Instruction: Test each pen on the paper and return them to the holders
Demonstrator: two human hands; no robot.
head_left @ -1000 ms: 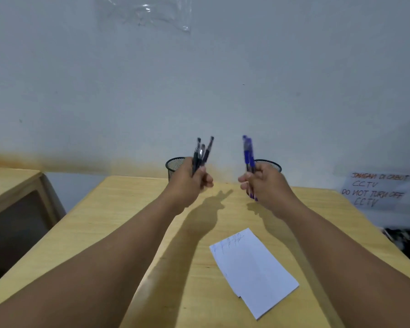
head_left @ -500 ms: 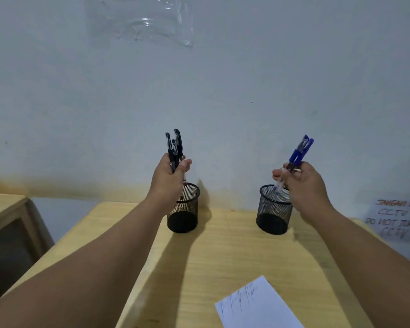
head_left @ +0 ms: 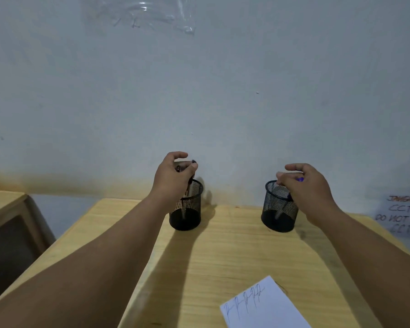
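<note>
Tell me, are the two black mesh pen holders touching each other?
Apart. The head view shows bare wooden table between the left holder and the right holder.

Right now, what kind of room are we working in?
Probably an office or monitored workroom: a plain wooden desk, two mesh pen holders against the wall, and a taped notice about not turning off CCTV.

One head-worn camera looks forward and slightly down across the desk toward the near wall.
</note>
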